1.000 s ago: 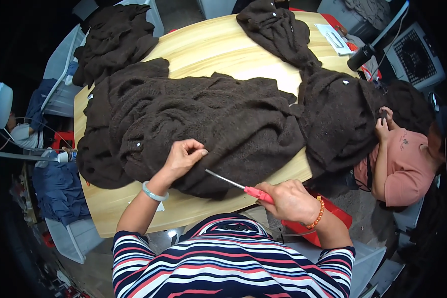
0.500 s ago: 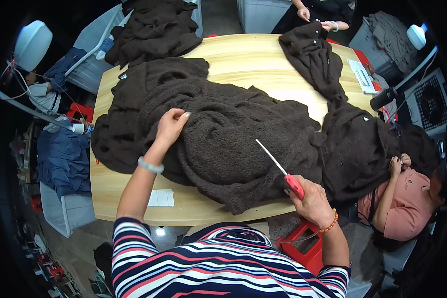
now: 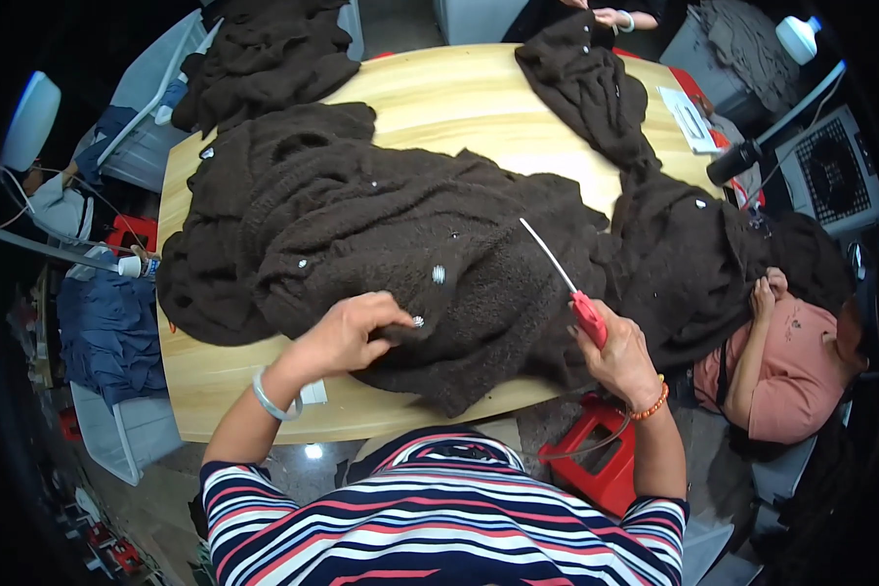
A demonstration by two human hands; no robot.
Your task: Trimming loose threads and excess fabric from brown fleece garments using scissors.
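A heap of dark brown knitted garments [image 3: 498, 264] covers the middle of the table. Small shiny buttons and a pale striped patch [image 3: 439, 274] show on the uppermost garment. My left hand [image 3: 347, 334] is on the near side of the heap, bent fingers gripping the knit beside a shiny button [image 3: 418, 321]. In my right hand [image 3: 620, 356] is a tool with a red handle [image 3: 588, 318] and a long thin metal shaft [image 3: 547, 256]. The shaft points up and left over the garment; whether its tip touches the cloth I cannot tell.
The wooden table [image 3: 449, 88] carries another dark pile [image 3: 273, 63] at the far left. Across it, a person's hands [image 3: 610, 18] hold a dark garment. A co-worker in pink [image 3: 791, 381] sits at the right. Lamps stand at both sides; a red stool [image 3: 591, 469] is beside me.
My left hand has come nearer to me, and the upper garment is turned over so that buttons and the striped patch show. My right hand still holds the red-handled tool. The whole view has shifted slightly.
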